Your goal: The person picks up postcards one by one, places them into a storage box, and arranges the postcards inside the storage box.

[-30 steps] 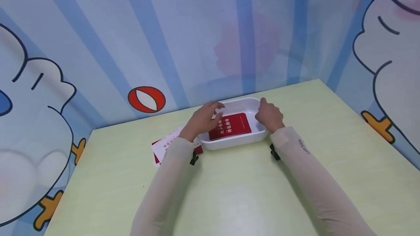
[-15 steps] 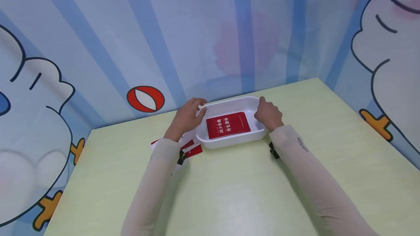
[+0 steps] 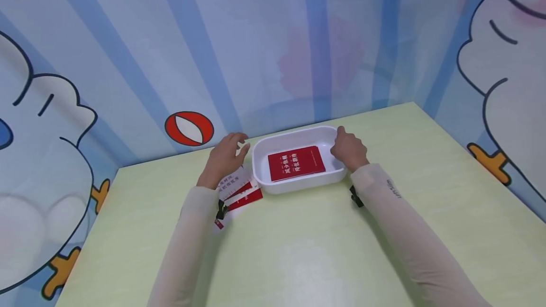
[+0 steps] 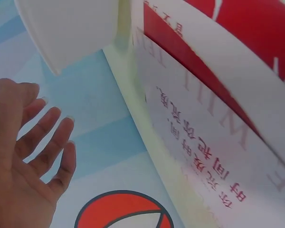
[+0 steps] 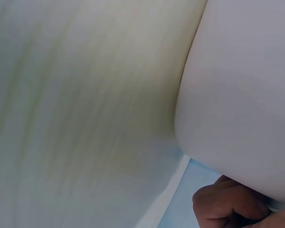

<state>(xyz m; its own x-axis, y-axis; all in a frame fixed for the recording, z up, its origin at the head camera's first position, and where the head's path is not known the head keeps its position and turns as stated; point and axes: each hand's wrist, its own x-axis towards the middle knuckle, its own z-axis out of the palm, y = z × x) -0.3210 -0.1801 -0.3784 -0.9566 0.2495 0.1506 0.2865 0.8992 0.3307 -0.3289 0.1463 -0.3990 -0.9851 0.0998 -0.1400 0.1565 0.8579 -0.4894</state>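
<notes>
A white plastic tray [image 3: 300,185] stands at the back of the table, with a red card [image 3: 296,163] bearing white characters lying flat inside. My right hand [image 3: 349,150] grips the tray's right end; in the right wrist view its curled fingers [image 5: 228,205] show below the tray wall [image 5: 237,95]. Just left of the tray, my left hand [image 3: 225,159] hovers with loosely bent fingers and holds nothing. Beneath it lie several overlapping white and red printed cards [image 3: 245,198], partly hidden by the sleeve. The left wrist view shows these cards [image 4: 194,137] up close, apart from the hand [image 4: 33,156].
The pale green table [image 3: 307,245] ends at the back against a blue striped backdrop [image 3: 264,51] with cartoon figures. A red and white ball [image 3: 189,129] is printed on it. A black clip-like piece sits at each wrist.
My left hand has moved left, from over the tray's left end to above the loose cards. The red card in the tray is now fully uncovered. My right hand keeps its hold.
</notes>
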